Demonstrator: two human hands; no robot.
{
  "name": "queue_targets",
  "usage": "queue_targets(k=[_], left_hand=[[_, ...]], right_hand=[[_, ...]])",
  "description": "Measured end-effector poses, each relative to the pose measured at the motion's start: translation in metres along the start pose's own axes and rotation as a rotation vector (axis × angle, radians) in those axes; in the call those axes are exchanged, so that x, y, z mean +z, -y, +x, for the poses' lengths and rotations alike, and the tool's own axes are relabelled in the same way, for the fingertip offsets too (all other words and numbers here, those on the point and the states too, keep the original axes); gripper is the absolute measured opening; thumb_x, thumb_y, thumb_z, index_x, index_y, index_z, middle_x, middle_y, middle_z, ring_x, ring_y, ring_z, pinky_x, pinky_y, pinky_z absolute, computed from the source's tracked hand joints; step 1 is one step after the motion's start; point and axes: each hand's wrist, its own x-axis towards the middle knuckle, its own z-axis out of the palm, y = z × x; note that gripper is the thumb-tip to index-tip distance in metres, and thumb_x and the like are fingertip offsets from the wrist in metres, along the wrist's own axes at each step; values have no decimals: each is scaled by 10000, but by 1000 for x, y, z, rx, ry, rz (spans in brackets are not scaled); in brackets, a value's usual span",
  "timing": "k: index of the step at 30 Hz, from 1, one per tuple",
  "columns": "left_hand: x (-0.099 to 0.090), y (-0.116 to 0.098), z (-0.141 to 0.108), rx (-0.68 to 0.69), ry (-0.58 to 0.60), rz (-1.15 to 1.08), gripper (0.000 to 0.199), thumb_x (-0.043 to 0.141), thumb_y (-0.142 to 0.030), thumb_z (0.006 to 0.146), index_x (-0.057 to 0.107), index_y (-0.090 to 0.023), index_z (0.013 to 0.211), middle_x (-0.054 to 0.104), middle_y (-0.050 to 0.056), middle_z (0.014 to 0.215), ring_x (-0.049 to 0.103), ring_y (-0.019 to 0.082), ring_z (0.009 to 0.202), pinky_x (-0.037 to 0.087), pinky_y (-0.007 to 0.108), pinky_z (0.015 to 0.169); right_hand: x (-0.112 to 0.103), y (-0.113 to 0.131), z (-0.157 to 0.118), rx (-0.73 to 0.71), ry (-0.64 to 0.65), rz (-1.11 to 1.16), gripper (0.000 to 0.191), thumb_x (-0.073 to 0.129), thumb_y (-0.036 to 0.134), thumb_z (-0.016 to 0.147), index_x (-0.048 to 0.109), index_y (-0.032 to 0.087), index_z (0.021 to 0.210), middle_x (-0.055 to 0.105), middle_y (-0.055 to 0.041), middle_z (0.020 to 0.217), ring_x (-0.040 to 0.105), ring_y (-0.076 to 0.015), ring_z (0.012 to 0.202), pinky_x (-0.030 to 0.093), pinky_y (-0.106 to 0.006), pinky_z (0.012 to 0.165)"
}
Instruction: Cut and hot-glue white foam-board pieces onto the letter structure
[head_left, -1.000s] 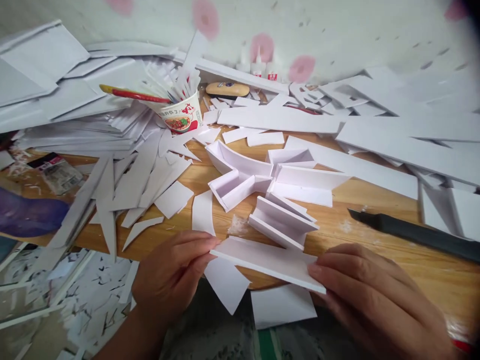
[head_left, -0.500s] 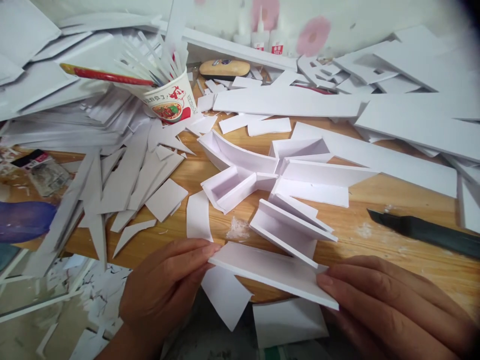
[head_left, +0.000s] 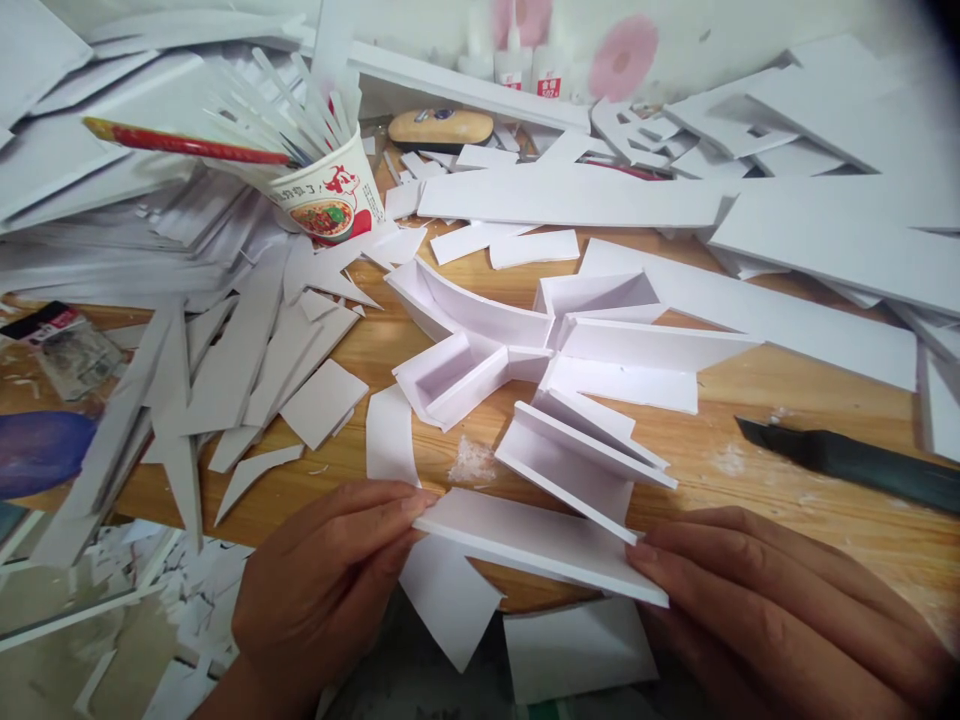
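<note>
The view shifted; hands (head_left: 334, 560) (head_left: 780, 600) hold a white strip's (head_left: 534, 530) ends near bare tabletop (head_left: 712, 430).

The strip (head_left: 532, 535) between your fingers (head_left: 390, 516) looks like smooth, matt white board. Your desk (head_left: 720, 400) is grained wood with a soft sheen, roughened by a whitish crust (head_left: 472, 460) toward the near edge. Toward its far edge, your cup (head_left: 364, 190) looks like smooth printed paper.
</note>
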Motion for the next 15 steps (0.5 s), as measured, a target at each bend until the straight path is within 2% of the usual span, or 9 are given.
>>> queue_targets(k=[4,9,15], left_hand=[[0,-5,5,49,-34,30,163,580,-226,850,674,-283,971,740,-40,921,690,142,805,562,237,768],[-3,-9,16,97,-37,96,146,549,-274,870,693,-251,875,748,-29,855,699,124,746,566,188,736],[-11,-4,21,226,86,243,209,507,-295,893,700,-219,865,751,-13,840,704,99,748,551,144,748]], right_hand=[[1,2,1,33,-26,-140,174,603,283,879,708,307,1016,739,-24,832,688,-221,772,573,-313,713],[2,1,4,13,-6,-160,146,577,272,889,700,285,968,741,-23,832,694,-202,765,584,-282,719],[2,3,7,8,-19,-215,140,548,230,905,686,247,902,736,-21,820,697,-184,751,587,-269,721]])
